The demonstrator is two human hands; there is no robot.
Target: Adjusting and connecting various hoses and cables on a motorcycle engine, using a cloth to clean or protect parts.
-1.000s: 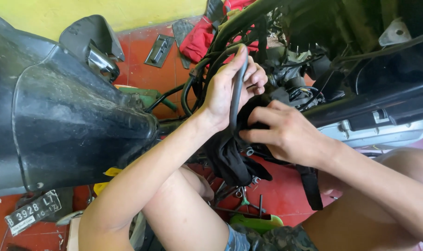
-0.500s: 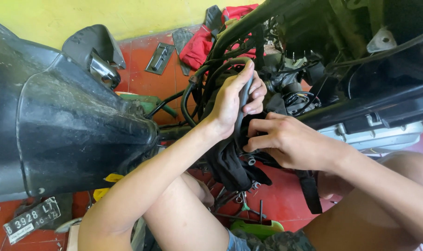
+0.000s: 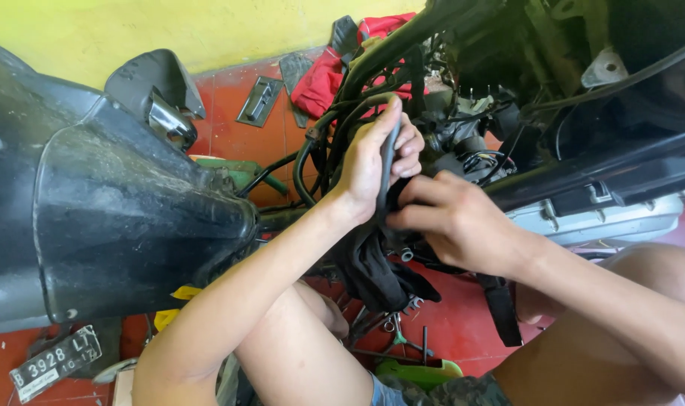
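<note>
wrapped around a black rubber hose (image 3: 388, 162), the left hand (image 3: 372, 162) holds it firmly, thumb up near the top of the hose and fingers curled round its far side. just beside it the right hand (image 3: 451, 218) pinches with bent fingers at something low down against the hose; what it grips is hidden behind the knuckles, so i cannot tell whether it holds anything. the hose stands nearly upright between the two hands, smooth and matte, its lower end running down into a black cloth tool bag (image 3: 376, 267) that hangs slack and creased beneath the hands, a strap (image 3: 504, 308) trailing from it. behind the hands a bundle of black cables (image 3: 324, 143) loops in curves in front of the scooter's bare frame and engine parts (image 3: 463, 135), oily metal packed tight. to the left rises a dusty black plastic body panel (image 3: 117, 210), broad and scuffed, close against the left forearm. a grey ribbed metal case (image 3: 598, 218) lies to the right, past the right wrist. below, on the red tiled floor (image 3: 463, 323), shiny spanners (image 3: 399, 319) lie just under the bag, and a licence plate (image 3: 53, 362) rests at the lower left. room is narrow: cables and frame crowd behind, the panel hems the left, both knees close in beneath.
</note>
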